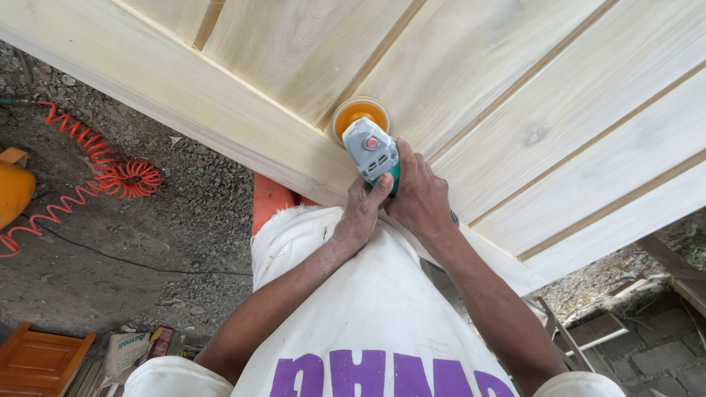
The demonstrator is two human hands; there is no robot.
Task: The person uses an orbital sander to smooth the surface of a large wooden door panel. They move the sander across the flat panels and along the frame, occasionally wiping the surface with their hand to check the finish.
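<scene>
A large pale wooden door panel [515, 110] lies flat across most of the view, made of long boards set apart by narrow grooves, with a plain frame rail along its near edge. All of the wood in view is bare and unfinished, with a faint yellow-green cast. The boards look even and smooth to the eye, so the sanding seems well on, though I cannot tell from surface tone alone which strips are done and which remain. Just now the sander sits on the frame rail where a groove meets it, near the panel's near edge.

Below the panel is a gravel floor [184, 206] with a coiled red air hose [110, 176] lying on it and an orange tank [13, 187] at the far left edge. An orange-brown panelled wooden piece [37, 360] rests in the lower left corner.

The angle sander [371, 147], grey-headed with a green body and an orange backing disc, rests disc-down on the wood. The right hand [419, 195] wraps closed around its body; the left hand [362, 209] presses in beside it, thumb and fingers closed on the grey head, so both grips are firm on the tool.

Near the lower left, a pale paper sack [123, 351] with green lettering lies crumpled beside a small dark red packet [160, 342].
</scene>
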